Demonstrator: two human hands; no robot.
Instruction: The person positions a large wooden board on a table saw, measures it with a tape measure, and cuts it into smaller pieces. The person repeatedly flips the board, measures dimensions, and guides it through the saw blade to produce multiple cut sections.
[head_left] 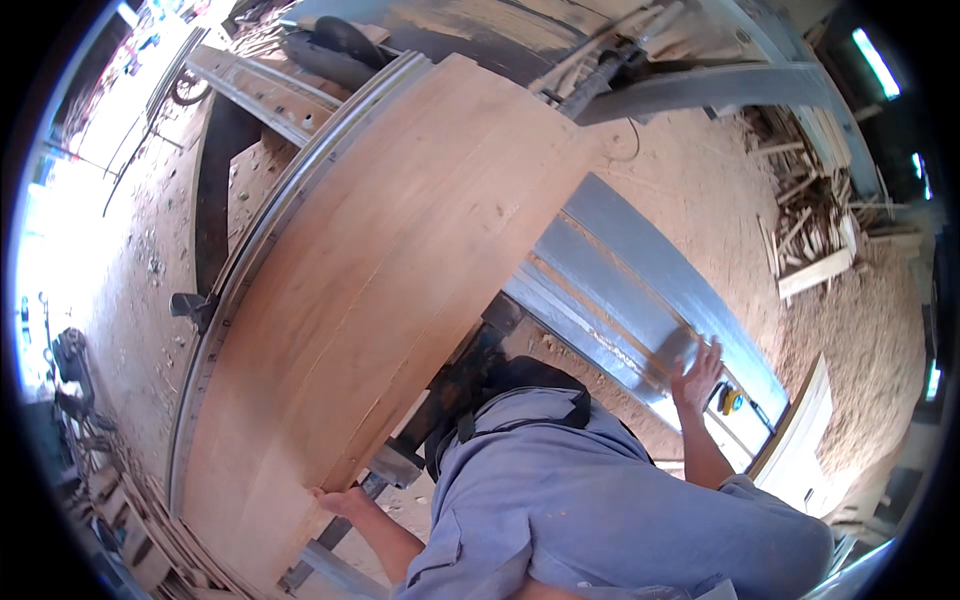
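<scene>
A large wooden panel [370, 260], made of boards joined edge to edge, stretches from the lower left to the top middle. My left hand [345, 502] is at its near edge, its thumb side showing; the other fingers are partly hidden at the edge, seemingly gripping it. To the right, my right hand [698, 375] is raised over a grey metal machine table [640, 260], fingers spread and holding nothing. Close to that hand, a yellow and black tape measure [733, 402] lies on the table.
A metal rail [300, 180] with a dark clamp-like block [195, 312] runs along the panel's far left edge. Wood offcuts [810, 205] are heaped at the right, with sawdust on the floor. A pale board [800, 430] stands beyond the table's end.
</scene>
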